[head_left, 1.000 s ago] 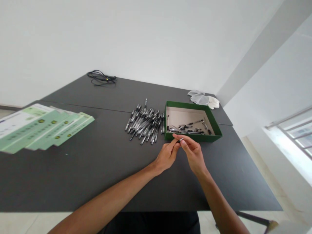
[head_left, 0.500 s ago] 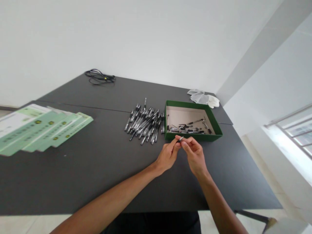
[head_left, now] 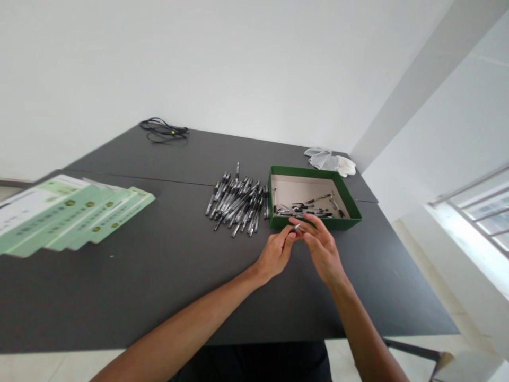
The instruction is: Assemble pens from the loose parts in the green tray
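Observation:
My left hand (head_left: 277,250) is closed on a pen (head_left: 295,228), its dark body and pale pointed end showing past the fingertips; the rest is hidden in the grip. Close beside that end, my right hand (head_left: 321,245) has its fingers spread apart, and I see nothing held in it. Both hands are just in front of a green box (head_left: 318,223) with a pale inside. Loose pens and pen parts (head_left: 306,213) lie along the near side of the box. To its left, a heap of clear and black pens (head_left: 238,204) rests on the dark table (head_left: 178,297).
Green and white printed cards or booklets (head_left: 79,212) fan out at the left. A coiled black cable (head_left: 163,130) lies at the back left. Whitish gloves (head_left: 330,161) sit behind the box by the wall. A seam crosses the table behind the pens.
My right hand's fingers have loosened from the pen's tip and spread, moving slightly right. My left hand keeps its grip on the pen. The view has shifted slightly.

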Action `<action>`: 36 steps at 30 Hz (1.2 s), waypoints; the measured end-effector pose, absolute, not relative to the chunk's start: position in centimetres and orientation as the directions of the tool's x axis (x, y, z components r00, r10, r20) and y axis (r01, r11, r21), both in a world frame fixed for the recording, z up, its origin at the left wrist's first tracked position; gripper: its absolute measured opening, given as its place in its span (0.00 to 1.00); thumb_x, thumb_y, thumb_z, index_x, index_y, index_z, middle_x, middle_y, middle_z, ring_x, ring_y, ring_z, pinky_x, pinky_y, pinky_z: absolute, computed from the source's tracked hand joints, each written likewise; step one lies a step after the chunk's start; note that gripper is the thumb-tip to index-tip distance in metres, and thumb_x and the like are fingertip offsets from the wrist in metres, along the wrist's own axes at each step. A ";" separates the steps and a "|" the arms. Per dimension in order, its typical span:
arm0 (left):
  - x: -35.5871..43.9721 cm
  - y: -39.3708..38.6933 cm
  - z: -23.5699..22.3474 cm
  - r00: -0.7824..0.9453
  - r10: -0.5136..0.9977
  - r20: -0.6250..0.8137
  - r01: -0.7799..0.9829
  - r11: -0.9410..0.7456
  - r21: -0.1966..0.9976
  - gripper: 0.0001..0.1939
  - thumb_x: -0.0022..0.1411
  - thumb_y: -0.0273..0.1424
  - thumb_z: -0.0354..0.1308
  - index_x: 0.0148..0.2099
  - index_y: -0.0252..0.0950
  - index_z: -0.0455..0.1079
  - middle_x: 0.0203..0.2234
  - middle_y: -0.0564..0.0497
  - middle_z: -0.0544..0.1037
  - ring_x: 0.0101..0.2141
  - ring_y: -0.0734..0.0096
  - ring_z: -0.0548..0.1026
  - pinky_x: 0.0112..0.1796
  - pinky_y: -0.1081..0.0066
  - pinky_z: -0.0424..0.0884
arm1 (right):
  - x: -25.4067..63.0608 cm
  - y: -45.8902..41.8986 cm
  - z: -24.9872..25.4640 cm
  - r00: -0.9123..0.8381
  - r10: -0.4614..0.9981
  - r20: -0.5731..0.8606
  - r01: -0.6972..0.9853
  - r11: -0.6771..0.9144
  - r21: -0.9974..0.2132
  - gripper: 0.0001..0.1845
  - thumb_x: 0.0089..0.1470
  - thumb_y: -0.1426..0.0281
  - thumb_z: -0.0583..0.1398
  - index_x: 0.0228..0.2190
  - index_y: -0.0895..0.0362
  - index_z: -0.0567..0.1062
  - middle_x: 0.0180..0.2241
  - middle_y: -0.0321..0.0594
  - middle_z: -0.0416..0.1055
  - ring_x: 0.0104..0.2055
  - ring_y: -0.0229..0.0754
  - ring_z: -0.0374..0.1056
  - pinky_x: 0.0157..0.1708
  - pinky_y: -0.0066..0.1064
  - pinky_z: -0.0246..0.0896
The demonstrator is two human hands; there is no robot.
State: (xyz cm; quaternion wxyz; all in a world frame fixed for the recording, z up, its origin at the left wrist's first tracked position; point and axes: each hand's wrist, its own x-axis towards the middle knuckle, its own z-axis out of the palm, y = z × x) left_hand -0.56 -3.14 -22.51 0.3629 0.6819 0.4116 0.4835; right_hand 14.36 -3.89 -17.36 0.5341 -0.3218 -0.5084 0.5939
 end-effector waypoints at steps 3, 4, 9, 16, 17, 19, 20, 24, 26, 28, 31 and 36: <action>-0.6 -3.2 -22.5 0.189 0.916 0.354 0.224 -0.391 0.892 0.27 0.78 0.46 0.41 0.59 0.31 0.70 0.28 0.50 0.78 0.26 0.70 0.74 0.33 0.73 0.69 | 14.4 -3.1 -16.4 -0.271 0.952 0.146 -0.130 0.114 -0.985 0.19 0.60 0.61 0.66 0.52 0.50 0.78 0.56 0.44 0.77 0.60 0.50 0.71 0.62 0.46 0.63; -0.7 -3.2 -22.5 0.185 0.917 0.353 0.224 -0.389 0.894 0.28 0.78 0.46 0.41 0.60 0.30 0.70 0.28 0.50 0.78 0.24 0.71 0.72 0.31 0.73 0.68 | 14.1 -3.1 -16.3 -0.263 0.954 0.143 -0.087 0.124 -0.988 0.16 0.59 0.61 0.67 0.47 0.52 0.80 0.55 0.45 0.78 0.57 0.50 0.73 0.61 0.45 0.65; -0.6 -3.3 -22.3 0.192 0.908 0.373 0.210 -0.410 0.888 0.26 0.78 0.44 0.41 0.58 0.31 0.71 0.30 0.49 0.77 0.28 0.70 0.74 0.34 0.73 0.68 | 13.1 -3.5 -17.1 -0.144 0.975 0.168 -0.149 0.146 -0.978 0.16 0.53 0.62 0.71 0.27 0.53 0.69 0.46 0.44 0.82 0.46 0.47 0.77 0.51 0.42 0.71; -0.8 -3.1 -22.2 0.145 0.935 0.322 0.191 -0.346 0.918 0.27 0.78 0.47 0.39 0.49 0.34 0.73 0.20 0.60 0.59 0.21 0.75 0.60 0.28 0.74 0.58 | 19.4 6.0 -15.6 -0.071 0.921 0.383 0.715 0.314 -0.624 0.10 0.65 0.64 0.58 0.39 0.55 0.78 0.41 0.47 0.81 0.41 0.47 0.75 0.49 0.38 0.68; -0.9 -3.0 -22.2 0.127 0.941 0.314 0.183 -0.334 0.925 0.27 0.78 0.47 0.39 0.48 0.34 0.73 0.20 0.60 0.58 0.21 0.75 0.60 0.28 0.74 0.57 | 20.4 8.1 -15.5 -0.188 0.940 0.284 0.839 0.304 -0.452 0.12 0.66 0.68 0.56 0.40 0.56 0.80 0.41 0.48 0.82 0.42 0.48 0.76 0.51 0.39 0.66; -0.9 -2.8 -22.3 0.102 0.947 0.304 0.177 -0.318 0.932 0.27 0.77 0.48 0.39 0.48 0.34 0.73 0.21 0.59 0.59 0.23 0.75 0.60 0.28 0.74 0.57 | 21.7 11.8 -15.6 -0.272 0.947 0.172 0.869 0.318 -0.378 0.09 0.59 0.74 0.61 0.36 0.57 0.83 0.37 0.47 0.83 0.41 0.48 0.77 0.50 0.36 0.66; -0.9 -2.8 -22.3 0.096 0.950 0.298 0.181 -0.312 0.933 0.27 0.78 0.48 0.39 0.49 0.34 0.73 0.22 0.59 0.59 0.23 0.74 0.61 0.28 0.74 0.57 | 22.0 13.2 -15.9 -0.301 0.944 0.132 0.876 0.329 -0.352 0.08 0.56 0.76 0.63 0.34 0.57 0.84 0.37 0.47 0.83 0.41 0.48 0.78 0.49 0.34 0.67; -0.9 -2.6 -22.3 0.100 0.952 0.288 0.223 -0.304 0.926 0.26 0.78 0.46 0.40 0.62 0.36 0.68 0.24 0.58 0.64 0.25 0.72 0.65 0.30 0.74 0.59 | 21.9 15.7 -17.6 -0.371 0.928 0.036 0.890 0.366 -0.272 0.06 0.50 0.76 0.67 0.31 0.57 0.85 0.32 0.45 0.83 0.38 0.46 0.78 0.45 0.30 0.67; -0.9 -2.6 -22.2 0.101 0.952 0.289 0.250 -0.305 0.919 0.27 0.78 0.45 0.41 0.67 0.36 0.64 0.25 0.57 0.67 0.26 0.71 0.67 0.31 0.74 0.61 | 21.8 16.0 -18.3 -0.387 0.922 0.016 0.894 0.379 -0.239 0.05 0.51 0.75 0.68 0.32 0.57 0.85 0.32 0.46 0.83 0.38 0.46 0.78 0.44 0.30 0.66; -0.9 -2.6 -22.1 0.101 0.951 0.291 0.274 -0.307 0.911 0.28 0.78 0.45 0.41 0.69 0.35 0.63 0.26 0.56 0.69 0.26 0.71 0.67 0.32 0.74 0.61 | 21.8 16.0 -18.6 -0.391 0.920 0.013 0.897 0.385 -0.217 0.08 0.52 0.73 0.68 0.37 0.58 0.85 0.34 0.46 0.83 0.39 0.45 0.77 0.44 0.29 0.66; -0.9 -2.6 -22.1 0.111 0.945 0.307 0.293 -0.327 0.899 0.27 0.77 0.45 0.42 0.68 0.35 0.65 0.27 0.55 0.72 0.25 0.72 0.66 0.32 0.74 0.61 | 21.9 15.9 -18.8 -0.401 0.916 0.011 0.896 0.395 -0.205 0.11 0.58 0.72 0.63 0.43 0.59 0.83 0.38 0.47 0.83 0.38 0.42 0.77 0.43 0.28 0.66; -0.8 -2.5 -22.1 0.112 0.948 0.299 0.285 -0.319 0.904 0.28 0.77 0.46 0.44 0.66 0.35 0.68 0.31 0.53 0.77 0.26 0.72 0.67 0.32 0.75 0.63 | 21.6 16.2 -19.4 -0.448 0.891 -0.073 0.884 0.429 -0.188 0.09 0.57 0.71 0.66 0.40 0.55 0.84 0.38 0.42 0.83 0.42 0.44 0.78 0.44 0.27 0.66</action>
